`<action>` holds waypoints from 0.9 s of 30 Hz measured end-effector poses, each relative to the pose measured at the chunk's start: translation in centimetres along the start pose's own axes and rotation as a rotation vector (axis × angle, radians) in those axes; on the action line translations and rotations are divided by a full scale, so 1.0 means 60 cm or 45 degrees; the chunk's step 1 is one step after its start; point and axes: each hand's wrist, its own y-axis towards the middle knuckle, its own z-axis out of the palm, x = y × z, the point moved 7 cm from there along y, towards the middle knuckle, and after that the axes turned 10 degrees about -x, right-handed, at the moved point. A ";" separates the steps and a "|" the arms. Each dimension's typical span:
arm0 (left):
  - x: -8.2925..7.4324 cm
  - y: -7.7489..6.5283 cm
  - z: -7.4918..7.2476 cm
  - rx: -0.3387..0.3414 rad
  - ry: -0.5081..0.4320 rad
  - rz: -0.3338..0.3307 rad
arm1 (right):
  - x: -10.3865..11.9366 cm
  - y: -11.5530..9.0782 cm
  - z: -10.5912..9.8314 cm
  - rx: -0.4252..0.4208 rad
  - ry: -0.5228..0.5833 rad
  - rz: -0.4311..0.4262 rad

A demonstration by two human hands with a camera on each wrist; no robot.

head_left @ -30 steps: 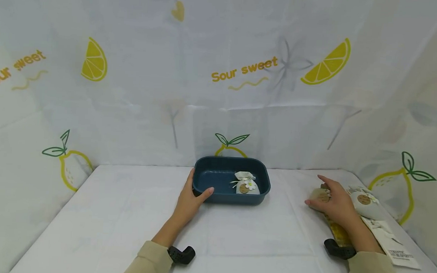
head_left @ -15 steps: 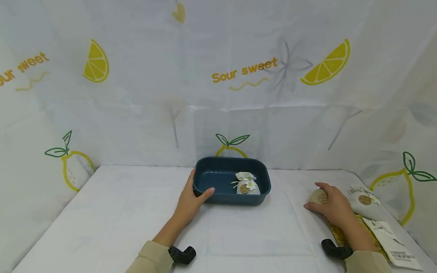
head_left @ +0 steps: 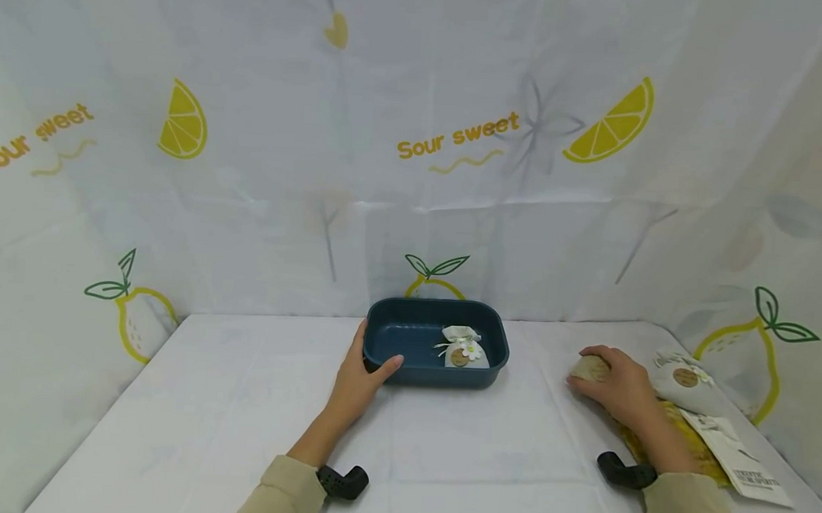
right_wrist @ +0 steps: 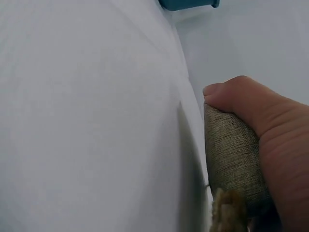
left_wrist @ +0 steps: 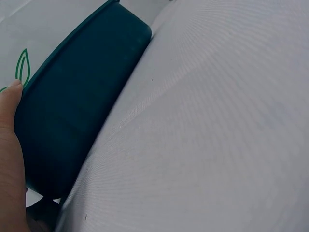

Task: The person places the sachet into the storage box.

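My left hand (head_left: 356, 378) grips the left front corner of a dark blue plastic basin (head_left: 440, 377), thumb over the rim and fingers along its left side. Inside the basin, at the right, lies a small white drawstring sachet (head_left: 467, 352) with a round tan label and a daisy. On the right side of the table, my right hand (head_left: 622, 388) holds a beige cloth sachet (head_left: 590, 368) between thumb and fingers. Its coarse woven fabric (right_wrist: 231, 154) shows close up in the right wrist view, near the white cloth.
Behind the right hand sits a larger white sachet (head_left: 684, 382) with a round label. A yellow-gold pouch (head_left: 698, 453) and a flat white printed packet (head_left: 736, 458) lie partly beside the right forearm. A lemon-print curtain (head_left: 284, 167) rises behind the table.
My right hand has closed round the beige sachet and shifted slightly left with it, uncovering more of the yellow-gold pouch. The left hand and the basin stay in place.
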 end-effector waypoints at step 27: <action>0.002 0.002 -0.001 0.006 -0.016 -0.021 | 0.284 0.067 0.057 0.077 0.408 -0.269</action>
